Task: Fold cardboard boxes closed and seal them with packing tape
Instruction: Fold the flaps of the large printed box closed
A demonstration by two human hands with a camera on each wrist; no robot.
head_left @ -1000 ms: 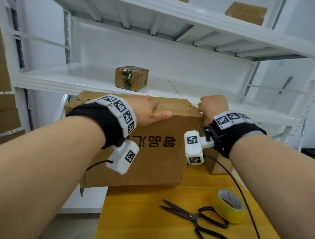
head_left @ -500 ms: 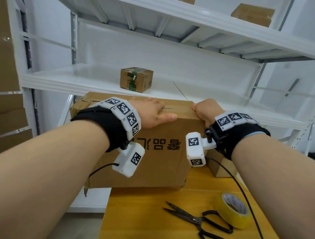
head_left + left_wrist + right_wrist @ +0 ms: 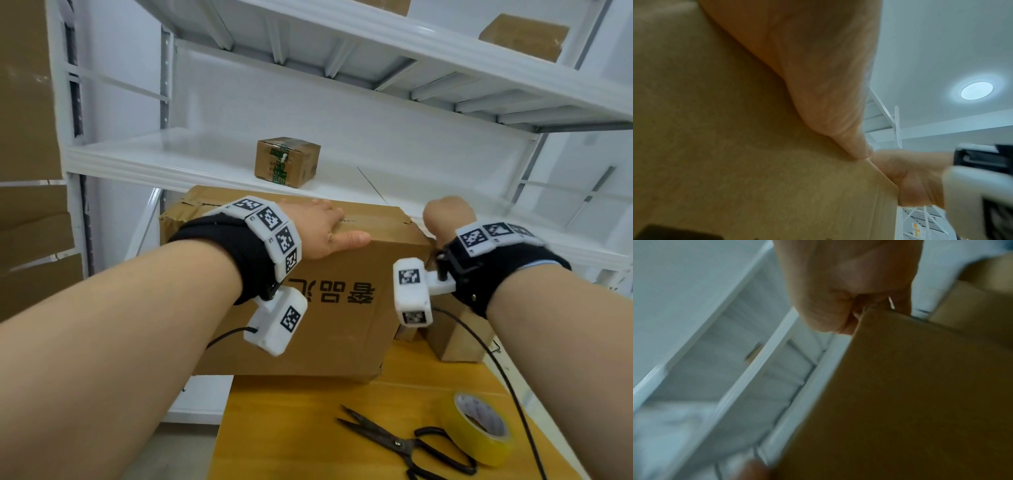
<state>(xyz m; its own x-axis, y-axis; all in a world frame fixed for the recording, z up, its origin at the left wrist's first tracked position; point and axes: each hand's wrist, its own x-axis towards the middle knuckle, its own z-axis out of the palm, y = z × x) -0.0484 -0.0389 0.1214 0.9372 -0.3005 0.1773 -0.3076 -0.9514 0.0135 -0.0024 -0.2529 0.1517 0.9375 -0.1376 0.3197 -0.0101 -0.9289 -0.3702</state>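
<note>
Head view: large cardboard box (image 3: 329,294), top flaps folded down, standing on the far end of the wooden table (image 3: 291,428) against the white shelf (image 3: 171,161), printed side toward you. Your left hand (image 3: 320,228) lies flat on the top, fingers straight, thumb along the near upper edge. Your right hand (image 3: 445,216) is at the box's right top corner; fingers not readable here.

Right wrist view: supplies what the head view lacks, your fingers (image 3: 818,316) curled tight, pinching the cardboard at that corner.

Left wrist view: thumb tip (image 3: 857,151) pressed on the box edge, right hand just beyond it.

On the table nearer you: black scissors (image 3: 407,445), roll of yellow tape (image 3: 479,428). Small box (image 3: 455,332) behind the big one on the right; a taped box (image 3: 286,161) on the shelf.

Against a second ago: both hands keep their places on the box; it appears slightly more turned.
</note>
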